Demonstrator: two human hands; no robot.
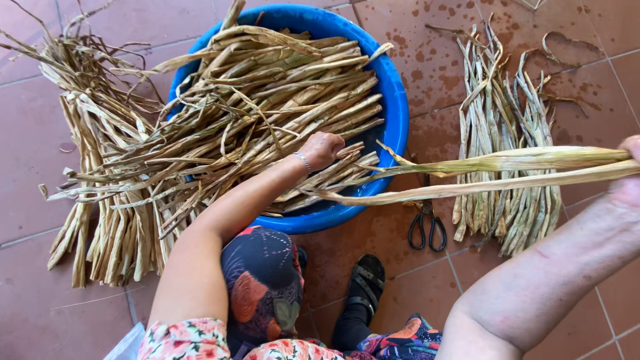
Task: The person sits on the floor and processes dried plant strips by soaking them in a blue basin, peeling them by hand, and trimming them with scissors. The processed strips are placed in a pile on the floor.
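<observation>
Looking down at a reddish-brown tiled floor point(40, 220), grout lines running across it, damp patches darkening the tiles near the top right. Sitting low over it, knees in patterned fabric, one foot in a black sandal point(365, 280) resting on the tiles.

Filling the middle: a round blue plastic basin point(397, 100), heaped with long dried leaf strips point(280, 93), tan and pale green, spilling over its rim. Lying to the basin's left, a fanned bundle of dried strips point(107, 220) on the floor. Lying to its right, another pile of greenish strips point(507, 127), with black-handled scissors point(427, 227) just beside it, partly under the stretched strips.

Left hand point(321, 149) reaching into the basin, fingers curled down among the strips there, a thin bracelet at the wrist; exact grasp hard to tell. Right hand point(630, 170) at the frame's right edge, mostly cut off, closing on the ends of two long strips point(480, 175), stretching them across from the basin.
</observation>
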